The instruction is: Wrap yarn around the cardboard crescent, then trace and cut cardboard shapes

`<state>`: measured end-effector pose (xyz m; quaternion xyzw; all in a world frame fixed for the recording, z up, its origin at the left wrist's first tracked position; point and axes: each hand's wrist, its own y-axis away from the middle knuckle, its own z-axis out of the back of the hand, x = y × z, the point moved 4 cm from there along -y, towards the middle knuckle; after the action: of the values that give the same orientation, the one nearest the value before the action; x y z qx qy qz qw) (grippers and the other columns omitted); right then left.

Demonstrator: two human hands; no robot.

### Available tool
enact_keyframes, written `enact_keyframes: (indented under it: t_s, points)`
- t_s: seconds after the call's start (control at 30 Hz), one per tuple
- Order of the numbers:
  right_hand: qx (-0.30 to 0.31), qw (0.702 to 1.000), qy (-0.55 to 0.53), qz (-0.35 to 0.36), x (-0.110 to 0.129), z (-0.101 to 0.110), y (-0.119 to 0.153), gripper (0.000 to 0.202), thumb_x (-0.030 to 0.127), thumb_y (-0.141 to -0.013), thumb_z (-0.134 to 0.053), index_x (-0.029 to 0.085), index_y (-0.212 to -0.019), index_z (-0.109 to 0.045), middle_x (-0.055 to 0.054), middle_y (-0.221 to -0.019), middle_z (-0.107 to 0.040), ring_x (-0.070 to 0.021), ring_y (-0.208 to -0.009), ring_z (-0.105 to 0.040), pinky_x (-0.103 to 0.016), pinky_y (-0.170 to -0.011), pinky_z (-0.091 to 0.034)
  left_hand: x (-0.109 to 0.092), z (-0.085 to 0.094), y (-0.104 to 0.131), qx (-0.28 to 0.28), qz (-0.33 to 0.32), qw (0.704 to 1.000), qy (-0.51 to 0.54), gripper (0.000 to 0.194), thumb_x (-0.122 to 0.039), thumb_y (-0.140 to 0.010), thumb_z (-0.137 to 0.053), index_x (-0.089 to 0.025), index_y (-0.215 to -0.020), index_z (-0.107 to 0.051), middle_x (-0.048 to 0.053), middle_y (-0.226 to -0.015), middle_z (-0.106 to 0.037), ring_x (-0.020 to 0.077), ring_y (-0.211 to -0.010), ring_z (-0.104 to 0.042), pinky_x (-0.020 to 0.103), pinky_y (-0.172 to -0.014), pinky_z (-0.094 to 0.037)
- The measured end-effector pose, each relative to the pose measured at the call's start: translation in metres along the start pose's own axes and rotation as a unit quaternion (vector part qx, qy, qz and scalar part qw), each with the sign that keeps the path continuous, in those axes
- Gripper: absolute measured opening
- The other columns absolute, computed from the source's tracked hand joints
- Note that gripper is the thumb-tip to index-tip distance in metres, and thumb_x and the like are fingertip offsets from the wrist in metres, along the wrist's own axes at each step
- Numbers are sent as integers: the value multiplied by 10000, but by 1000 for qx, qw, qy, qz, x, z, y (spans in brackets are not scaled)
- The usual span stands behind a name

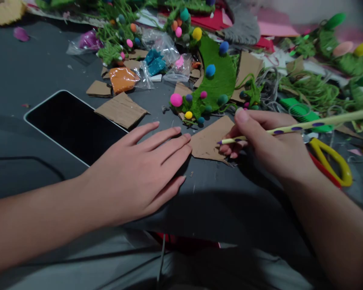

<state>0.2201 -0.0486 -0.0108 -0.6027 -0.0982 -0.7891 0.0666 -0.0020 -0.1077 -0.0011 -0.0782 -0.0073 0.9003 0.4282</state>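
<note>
My right hand (269, 141) grips a pale yellow pencil (290, 128) with purple spots, its purple tip over a small piece of brown cardboard (208, 141). The curled fingers of that hand rest at the cardboard's right side. Flat on the dark table lies my left hand (151, 165), fingers stretched out, with fingertips at the cardboard's left edge. Beyond that hand is another cardboard piece (122, 108), overlapping a black-screened phone (75, 125) with a pale rim. A green yarn-wrapped crescent (219, 76) with coloured pompoms sits just past the cardboard.
Scissors (329, 163) with yellow and red handles lie beside my right wrist. Farther back are an orange packet (124, 79), a teal packet (155, 62), green yarn (314, 84) and a green comb-like piece (305, 114). The table's near edge runs above my lap.
</note>
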Motion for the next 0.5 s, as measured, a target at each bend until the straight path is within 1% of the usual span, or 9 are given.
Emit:
enact_keyframes:
  t_s: [0.03, 0.07, 0.17, 0.23, 0.3, 0.37, 0.4, 0.5]
  points:
    - [6, 1000, -1, 1, 1, 0, 1, 415, 482, -973, -668, 183, -691, -726, -58, -611, -731, -170, -517, -709, -235, -457, -552, 1, -1, 0, 4, 5, 1000, -1, 570, -399, -1029, -443, -109, -1515, -505, 161, -1574, -528, 372, -1494, -443, 624, -1243, -316]
    - [-2, 1000, 4, 10, 3, 0, 1, 401, 465, -971, -678, 178, -694, -726, -55, -612, -729, -163, -520, -709, -228, -467, -551, 2, -1, -1, 8, 6, 1000, -3, 578, -397, -1029, -439, -109, -1527, -492, 161, -1583, -517, 374, -1503, -429, 624, -1248, -307]
    - [-47, 997, 40, 56, 8, 3, 2, 344, 393, -965, -705, 168, -704, -708, -41, -660, -736, -135, -582, -723, -204, -539, -569, 2, -3, -2, 9, 11, 1000, -18, 595, -394, -1032, -428, -85, -1538, -480, 176, -1611, -477, 389, -1520, -397, 626, -1245, -300]
    - [-47, 996, 57, 56, 8, 1, 1, 360, 425, -973, -689, 171, -719, -686, -33, -699, -742, -122, -610, -722, -203, -581, -583, 1, -1, -3, -3, 26, 999, -42, 593, -380, -1039, -418, -55, -1532, -480, 196, -1630, -441, 405, -1518, -393, 631, -1235, -301]
    - [-59, 996, 54, 33, 5, 1, 0, 381, 484, -964, -686, 178, -738, -675, -30, -729, -747, -124, -641, -727, -211, -608, -598, -1, 2, -3, -17, 39, 997, -61, 581, -360, -1046, -413, -45, -1529, -479, 202, -1641, -420, 408, -1506, -407, 623, -1216, -321]
    - [-89, 995, 41, 14, 1, 2, 0, 373, 521, -937, -709, 190, -765, -686, -31, -753, -751, -137, -668, -733, -232, -627, -614, -6, 5, -3, -29, 29, 997, -65, 554, -341, -1050, -410, -62, -1521, -495, 177, -1624, -457, 386, -1479, -449, 587, -1184, -367]
    - [-99, 994, 36, 9, 0, 3, 1, 367, 529, -921, -725, 197, -769, -694, -31, -755, -749, -145, -673, -734, -245, -631, -620, -8, 5, -2, -25, 18, 998, -61, 536, -334, -1052, -410, -74, -1509, -513, 158, -1603, -493, 371, -1457, -477, 568, -1163, -390]
    - [-105, 994, 23, 5, -1, 2, 2, 362, 549, -886, -755, 209, -769, -717, -37, -758, -751, -167, -663, -734, -286, -629, -636, -11, 4, -1, -13, -8, 999, -50, 493, -324, -1060, -399, -96, -1463, -567, 118, -1530, -583, 339, -1379, -551, 539, -1102, -436]
